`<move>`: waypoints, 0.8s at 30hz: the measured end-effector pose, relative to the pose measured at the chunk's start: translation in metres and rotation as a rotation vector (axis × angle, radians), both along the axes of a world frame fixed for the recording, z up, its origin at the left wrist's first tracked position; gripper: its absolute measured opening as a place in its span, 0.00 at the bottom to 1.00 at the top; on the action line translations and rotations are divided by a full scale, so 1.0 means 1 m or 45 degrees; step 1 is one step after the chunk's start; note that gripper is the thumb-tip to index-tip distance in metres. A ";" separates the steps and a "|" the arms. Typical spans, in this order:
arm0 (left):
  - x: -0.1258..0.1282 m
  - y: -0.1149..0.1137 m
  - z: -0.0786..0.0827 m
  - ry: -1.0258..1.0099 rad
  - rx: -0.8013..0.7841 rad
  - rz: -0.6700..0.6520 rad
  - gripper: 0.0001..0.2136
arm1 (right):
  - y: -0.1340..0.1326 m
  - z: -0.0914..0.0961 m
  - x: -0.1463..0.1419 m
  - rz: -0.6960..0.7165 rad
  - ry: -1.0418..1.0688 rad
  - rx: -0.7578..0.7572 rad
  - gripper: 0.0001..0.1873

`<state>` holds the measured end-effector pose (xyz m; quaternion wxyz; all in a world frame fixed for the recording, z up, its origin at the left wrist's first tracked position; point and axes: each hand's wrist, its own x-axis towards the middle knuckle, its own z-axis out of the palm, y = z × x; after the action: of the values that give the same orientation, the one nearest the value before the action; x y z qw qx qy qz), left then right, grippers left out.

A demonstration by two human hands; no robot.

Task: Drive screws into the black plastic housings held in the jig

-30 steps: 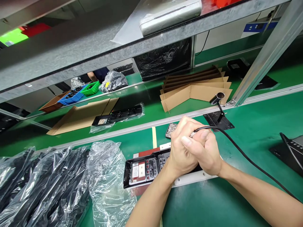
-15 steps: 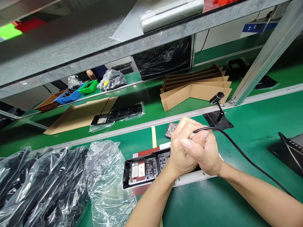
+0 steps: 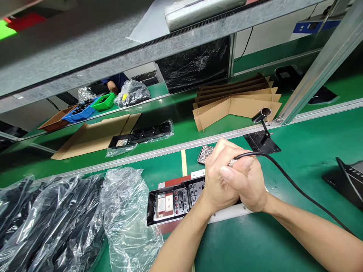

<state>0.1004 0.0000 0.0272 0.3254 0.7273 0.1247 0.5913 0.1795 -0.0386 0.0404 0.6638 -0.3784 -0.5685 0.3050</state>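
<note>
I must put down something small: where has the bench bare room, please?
Two patches look free: the green bench between the forearms, nearer than the white strip; and between the black plate, the cable and the black object at the right edge. Crowded: left, with bagged black parts and crumpled plastic; and around the left hand and right hand.

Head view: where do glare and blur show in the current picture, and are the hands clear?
In the head view, glare streaks the crumpled clear plastic sheeting; also in the head view, the red object at upper left looks soft; in that same view the hands look fairly sharp and well lit, as does the black cable.
</note>
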 end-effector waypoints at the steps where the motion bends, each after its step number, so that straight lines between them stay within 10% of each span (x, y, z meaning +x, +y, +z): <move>1: 0.000 0.000 0.000 -0.004 0.000 0.001 0.10 | 0.000 0.000 0.000 -0.009 0.006 -0.021 0.22; 24: -0.001 -0.005 -0.001 0.026 -0.031 0.018 0.09 | -0.002 0.002 0.000 -0.029 -0.031 0.106 0.19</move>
<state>0.0996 -0.0047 0.0259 0.3287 0.7283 0.1404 0.5846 0.1796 -0.0402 0.0424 0.6754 -0.3608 -0.5843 0.2688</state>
